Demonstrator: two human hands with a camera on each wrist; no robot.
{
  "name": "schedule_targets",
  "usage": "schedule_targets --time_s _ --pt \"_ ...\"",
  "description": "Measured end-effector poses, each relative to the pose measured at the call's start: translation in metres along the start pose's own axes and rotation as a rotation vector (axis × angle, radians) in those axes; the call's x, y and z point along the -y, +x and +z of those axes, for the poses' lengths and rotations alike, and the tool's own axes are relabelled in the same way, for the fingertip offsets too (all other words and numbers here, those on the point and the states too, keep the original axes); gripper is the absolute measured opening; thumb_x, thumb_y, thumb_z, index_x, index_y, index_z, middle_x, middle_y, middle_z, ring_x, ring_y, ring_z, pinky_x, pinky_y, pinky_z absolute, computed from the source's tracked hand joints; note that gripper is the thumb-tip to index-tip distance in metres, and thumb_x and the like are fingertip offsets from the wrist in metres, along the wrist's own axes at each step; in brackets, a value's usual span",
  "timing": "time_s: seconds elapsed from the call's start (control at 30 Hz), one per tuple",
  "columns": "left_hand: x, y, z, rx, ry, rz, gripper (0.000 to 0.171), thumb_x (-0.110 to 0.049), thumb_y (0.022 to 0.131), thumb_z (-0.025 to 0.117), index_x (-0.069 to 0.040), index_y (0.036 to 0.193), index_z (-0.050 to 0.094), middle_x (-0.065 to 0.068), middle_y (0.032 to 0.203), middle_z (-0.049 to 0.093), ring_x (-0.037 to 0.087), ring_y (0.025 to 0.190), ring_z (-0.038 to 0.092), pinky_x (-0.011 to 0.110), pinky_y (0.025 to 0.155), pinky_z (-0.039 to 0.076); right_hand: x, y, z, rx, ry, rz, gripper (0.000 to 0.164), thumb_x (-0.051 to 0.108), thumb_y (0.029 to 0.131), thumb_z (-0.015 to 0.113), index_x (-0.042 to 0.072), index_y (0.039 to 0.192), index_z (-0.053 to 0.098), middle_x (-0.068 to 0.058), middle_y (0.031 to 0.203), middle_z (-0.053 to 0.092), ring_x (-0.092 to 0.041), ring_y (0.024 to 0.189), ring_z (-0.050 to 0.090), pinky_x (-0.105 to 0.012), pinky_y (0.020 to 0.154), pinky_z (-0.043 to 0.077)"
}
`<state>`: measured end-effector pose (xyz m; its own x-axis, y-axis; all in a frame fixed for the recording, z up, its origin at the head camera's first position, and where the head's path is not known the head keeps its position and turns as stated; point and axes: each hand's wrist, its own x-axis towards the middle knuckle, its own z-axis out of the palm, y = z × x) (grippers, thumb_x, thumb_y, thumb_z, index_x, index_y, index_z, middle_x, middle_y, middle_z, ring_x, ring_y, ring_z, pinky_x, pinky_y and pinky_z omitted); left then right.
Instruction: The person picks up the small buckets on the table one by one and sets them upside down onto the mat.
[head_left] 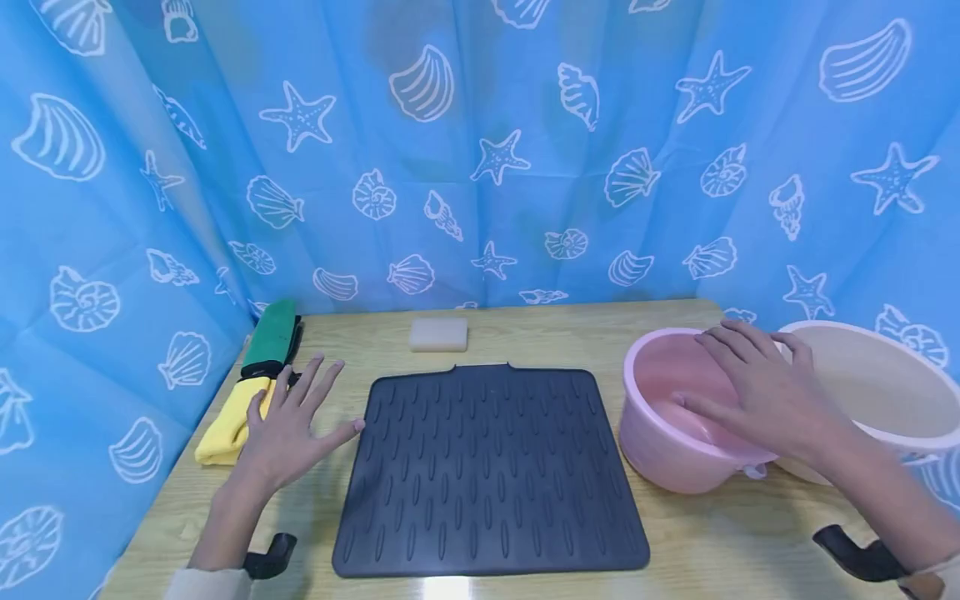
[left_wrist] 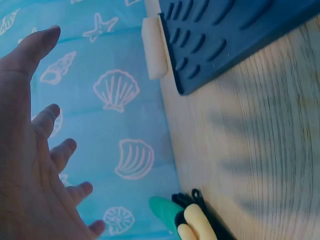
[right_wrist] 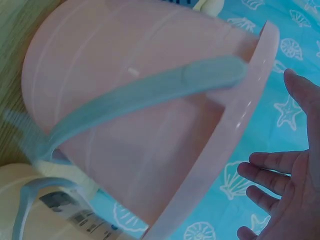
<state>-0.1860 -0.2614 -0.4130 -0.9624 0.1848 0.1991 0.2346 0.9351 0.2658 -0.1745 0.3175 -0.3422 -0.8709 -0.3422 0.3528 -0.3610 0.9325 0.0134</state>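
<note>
My left hand (head_left: 288,442) is held over the left part of the table, fingers spread and nothing in them. Just beyond its fingertips lies a folded yellow cloth-like item (head_left: 231,425) with a green one (head_left: 272,337), banded in black. My right hand (head_left: 776,392) hovers over the pink bucket (head_left: 663,462), its fingers extended and holding nothing. In the right wrist view a gap shows between that hand and the bucket's rim (right_wrist: 240,120). The bucket's grey-blue handle (right_wrist: 150,95) hangs down its side. Between the hands lies a dark ribbed mat (head_left: 491,475).
A cream bucket (head_left: 862,375) stands to the right, close beside the pink one. Behind the mat rests a small pale block (head_left: 438,334). A blue curtain (head_left: 465,167) with white shells and starfish encloses the wooden table (head_left: 360,333) at the back and left.
</note>
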Motion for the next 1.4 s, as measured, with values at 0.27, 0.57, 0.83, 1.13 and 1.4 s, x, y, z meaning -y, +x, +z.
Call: schedule_targets --time_s 0.27,0.57,0.83,1.13,1.4 --pt "-0.015 0.001 0.012 -0.084 0.002 0.019 0.087 -0.072 0.088 0.056 -0.031 0.159 0.029 0.01 0.16 0.029 0.046 0.142 0.023 0.076 0.1 0.014 0.019 0.0 0.001 -0.021 0.025 -0.045 0.081 0.062 0.08 0.072 0.004 0.135 0.06 -0.018 0.138 0.054 -0.037 0.131 0.041 -0.066 0.091 0.027" --pt "-0.025 0.001 0.024 -0.091 0.008 0.034 0.085 -0.07 0.088 0.057 -0.03 0.158 0.031 0.009 0.159 0.031 0.045 0.141 0.025 0.075 0.102 0.017 0.034 0.003 0.012 -0.071 0.023 -0.149 0.073 0.058 0.079 0.074 0.002 0.125 0.067 -0.017 0.125 0.063 -0.037 0.121 0.053 -0.065 0.089 0.034" --pt "-0.033 0.002 0.038 -0.082 -0.011 0.052 0.086 -0.072 0.087 0.057 -0.031 0.158 0.03 0.009 0.159 0.03 0.045 0.139 0.03 0.073 0.1 0.021 0.044 0.004 0.018 -0.086 0.078 -0.195 0.057 0.048 0.079 0.076 0.002 0.114 0.072 -0.014 0.112 0.069 -0.035 0.109 0.059 -0.06 0.092 0.041" --pt "-0.038 0.003 0.046 -0.051 -0.02 0.025 0.085 -0.067 0.088 0.06 -0.03 0.158 0.03 0.009 0.16 0.029 0.045 0.14 0.029 0.073 0.104 0.018 0.059 0.013 0.022 0.042 0.174 -0.138 0.03 0.03 0.085 0.074 0.017 0.067 0.054 0.01 0.059 0.042 -0.007 0.053 0.038 -0.027 0.05 0.035" --pt "-0.043 0.006 0.049 -0.041 -0.076 0.029 0.085 -0.068 0.087 0.06 -0.032 0.158 0.029 0.007 0.161 0.028 0.045 0.14 0.029 0.071 0.103 0.017 0.074 0.02 0.007 0.043 0.115 -0.025 0.034 0.002 0.074 0.068 0.016 0.056 0.043 0.006 0.053 0.03 -0.013 0.05 0.031 -0.028 0.048 0.028"
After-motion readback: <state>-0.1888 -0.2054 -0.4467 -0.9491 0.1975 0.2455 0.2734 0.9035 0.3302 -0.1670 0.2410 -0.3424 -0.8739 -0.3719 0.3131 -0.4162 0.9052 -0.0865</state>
